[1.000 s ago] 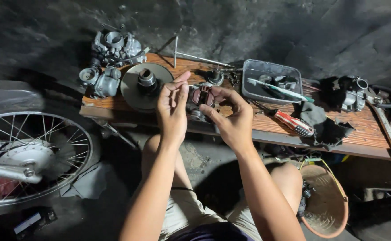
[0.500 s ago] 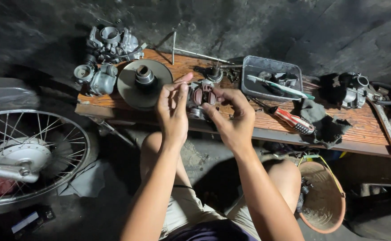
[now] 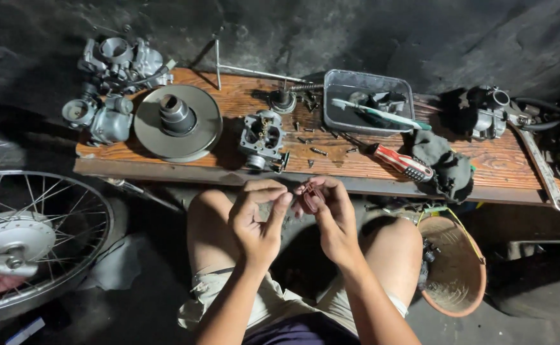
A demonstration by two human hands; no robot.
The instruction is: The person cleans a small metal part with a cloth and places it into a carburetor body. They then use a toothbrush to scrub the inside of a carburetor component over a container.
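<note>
Carburetor float [image 3: 310,195], reddish, small, likely light and fragile (thin plastic), pinched at its edges in right hand [image 3: 331,217] fingertips, left hand [image 3: 259,220] steadying.

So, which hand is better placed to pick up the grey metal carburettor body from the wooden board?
Left. The left hand sits almost directly below the grey metal carburettor body; the right hand pinches a small reddish-brown part.

Screwdriver [image 3: 400,161], metal tray [image 3: 369,84], spoked wheel [image 3: 34,239] nearby.

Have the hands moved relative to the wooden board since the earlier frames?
Yes. The left hand and right hand have come back off the wooden board, toward the knees.
</note>
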